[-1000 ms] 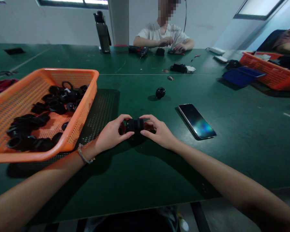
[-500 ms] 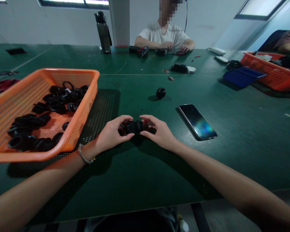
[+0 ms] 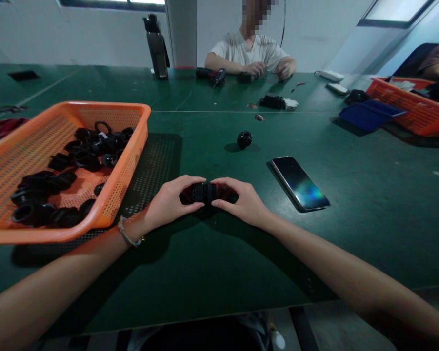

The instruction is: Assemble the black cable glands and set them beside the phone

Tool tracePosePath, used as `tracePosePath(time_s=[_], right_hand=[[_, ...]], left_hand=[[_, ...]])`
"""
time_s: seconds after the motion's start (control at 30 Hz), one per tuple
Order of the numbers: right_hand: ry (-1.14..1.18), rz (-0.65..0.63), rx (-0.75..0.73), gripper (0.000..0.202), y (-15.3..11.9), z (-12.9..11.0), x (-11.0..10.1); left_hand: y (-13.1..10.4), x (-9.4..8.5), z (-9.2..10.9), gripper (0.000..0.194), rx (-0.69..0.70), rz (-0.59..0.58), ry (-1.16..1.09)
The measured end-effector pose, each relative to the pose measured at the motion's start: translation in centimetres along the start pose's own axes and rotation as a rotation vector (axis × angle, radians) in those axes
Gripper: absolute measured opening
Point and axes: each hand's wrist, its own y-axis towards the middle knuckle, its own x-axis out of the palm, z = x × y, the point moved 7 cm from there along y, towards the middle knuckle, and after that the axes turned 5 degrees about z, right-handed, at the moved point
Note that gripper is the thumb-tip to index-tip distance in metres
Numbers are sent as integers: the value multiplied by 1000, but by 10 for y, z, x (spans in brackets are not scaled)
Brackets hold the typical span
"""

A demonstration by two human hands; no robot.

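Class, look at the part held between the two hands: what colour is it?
The part is black, seen best in the head view.

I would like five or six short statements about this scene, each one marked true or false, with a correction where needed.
1. The left hand and the right hand meet at a dark piece. True.
2. The near orange basket holds several black parts. True.
3. The phone lies inside the near orange basket. False: the phone lies on the green table, outside it.
4. The bracelet is worn on the right arm. False: the bracelet is on the left arm.
5. A round black part rests on the green table beyond the hands. True.
6. The bottle lies on its side. False: the bottle stands upright.
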Motion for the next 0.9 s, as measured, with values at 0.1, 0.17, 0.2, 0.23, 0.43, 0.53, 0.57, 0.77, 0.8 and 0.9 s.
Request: tracePosePath(time_s=[0.1, 0.17, 0.2, 0.23, 0.43, 0.53, 0.57, 0.77, 0.8, 0.9], right_hand=[[-2, 7, -27, 35, 0, 1, -1], [-16, 26, -45, 34, 0, 1, -3], [-23, 35, -53, 33, 0, 0, -4], [-27, 42, -59, 33, -1, 0, -4], [22, 66, -38, 38, -2, 1, -4], [18, 59, -31, 32, -2, 2, -4], [13, 56, -28, 31, -2, 2, -4], [2, 54, -20, 29, -2, 2, -4], [-1, 55, -20, 29, -2, 2, -4], [-17, 59, -19, 28, -1, 1, -4]], left_hand=[[0, 0, 1, 43, 17, -1, -15], [0, 0, 2, 41, 34, -10, -19], [0, 0, 2, 40, 37, -15, -19], [1, 0, 2, 40, 39, -19, -19], [1, 0, 1, 41, 19, -44, -8], [1, 0, 2, 42, 15, -53, -10], [1, 0, 2, 42, 16, -54, -12], [1, 0, 1, 41, 17, -54, -15], [1, 0, 0, 41, 16, -54, -14], [1, 1, 0, 41, 10, -50, -21]])
